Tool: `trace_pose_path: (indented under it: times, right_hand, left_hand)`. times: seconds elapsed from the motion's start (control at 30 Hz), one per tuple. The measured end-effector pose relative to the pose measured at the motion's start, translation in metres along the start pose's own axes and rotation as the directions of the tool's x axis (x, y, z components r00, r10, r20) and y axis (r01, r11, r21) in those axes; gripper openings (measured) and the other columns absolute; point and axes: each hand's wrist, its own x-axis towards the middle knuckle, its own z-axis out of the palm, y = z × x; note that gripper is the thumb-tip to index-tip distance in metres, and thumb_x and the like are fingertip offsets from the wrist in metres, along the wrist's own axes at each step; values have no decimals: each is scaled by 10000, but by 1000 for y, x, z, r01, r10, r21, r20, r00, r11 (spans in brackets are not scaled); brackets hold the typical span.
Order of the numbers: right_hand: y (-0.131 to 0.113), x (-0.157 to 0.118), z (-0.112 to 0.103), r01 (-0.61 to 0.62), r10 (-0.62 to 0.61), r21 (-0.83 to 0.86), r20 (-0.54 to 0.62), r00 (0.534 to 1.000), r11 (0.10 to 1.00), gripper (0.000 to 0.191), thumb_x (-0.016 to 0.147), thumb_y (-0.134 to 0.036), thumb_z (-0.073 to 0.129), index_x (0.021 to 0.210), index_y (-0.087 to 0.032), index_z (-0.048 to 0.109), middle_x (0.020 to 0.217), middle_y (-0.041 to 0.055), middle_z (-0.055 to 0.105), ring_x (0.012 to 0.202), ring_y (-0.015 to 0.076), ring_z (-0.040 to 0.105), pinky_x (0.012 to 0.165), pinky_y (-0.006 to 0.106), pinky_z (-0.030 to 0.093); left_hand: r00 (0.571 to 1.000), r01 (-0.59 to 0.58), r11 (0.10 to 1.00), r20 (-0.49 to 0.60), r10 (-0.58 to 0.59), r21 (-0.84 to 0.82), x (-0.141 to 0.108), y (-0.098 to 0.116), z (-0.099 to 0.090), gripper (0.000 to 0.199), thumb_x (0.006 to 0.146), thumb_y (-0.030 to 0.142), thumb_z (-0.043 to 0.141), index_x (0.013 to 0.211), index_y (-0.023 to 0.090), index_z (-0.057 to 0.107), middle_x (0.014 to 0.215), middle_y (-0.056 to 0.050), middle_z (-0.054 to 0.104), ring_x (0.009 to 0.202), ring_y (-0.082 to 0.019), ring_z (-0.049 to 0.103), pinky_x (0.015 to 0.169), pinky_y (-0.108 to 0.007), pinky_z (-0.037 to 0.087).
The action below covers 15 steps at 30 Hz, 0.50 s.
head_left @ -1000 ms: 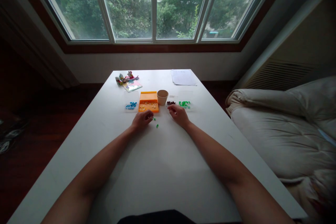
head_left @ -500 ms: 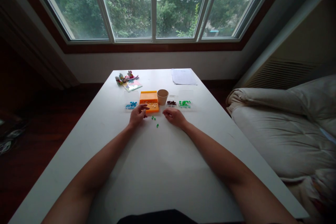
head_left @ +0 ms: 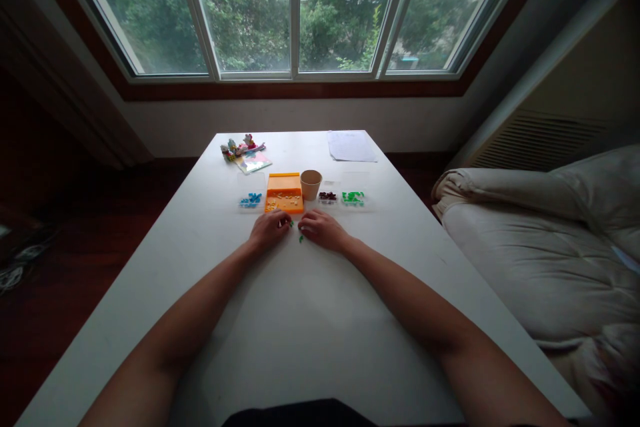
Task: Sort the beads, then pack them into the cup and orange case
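At a white rectangular table (head_left: 320, 320), a person's left hand (head_left: 270, 229) and right hand (head_left: 324, 229) are facing each other, fingers curled; the view is not showing whether either is gripping anything. Small green plastic pieces (head_left: 301, 239) are lying between them. An open orange plastic box (head_left: 283, 192) is sitting at eleven o'clock from the hands, a brown paper cup (head_left: 311, 187) between twelve and one.

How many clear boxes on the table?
3: blue-piece box left of the orange case; brown-piece box right of the cup; green-piece box farther right.
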Motion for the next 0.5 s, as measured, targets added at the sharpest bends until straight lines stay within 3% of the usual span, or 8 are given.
trace_pose_path:
  times: [0.23,0.5]
  right_hand:
    - [1,-1,0,-35,34,-17,-14,999,999,184,907,-222,640,1087,-233,677,1018,72,651,968,212,556,863,326,460]
    - [0,0,-1,-8,8,-14,1,1000,1000,78,907,-242,658,976,-232,693,978,63,639,932,197,546,828,306,438]
  left_hand:
    - [996,-11,997,86,5,78,-2,8,-3,141,834,237,596,897,230,722,872,-16,675,718,-143,590,659,-256,411]
    - [992,-39,993,123,26,108,-3,14,-5,137,843,254,591,896,228,715,877,-20,677,721,-148,582,631,-253,379]
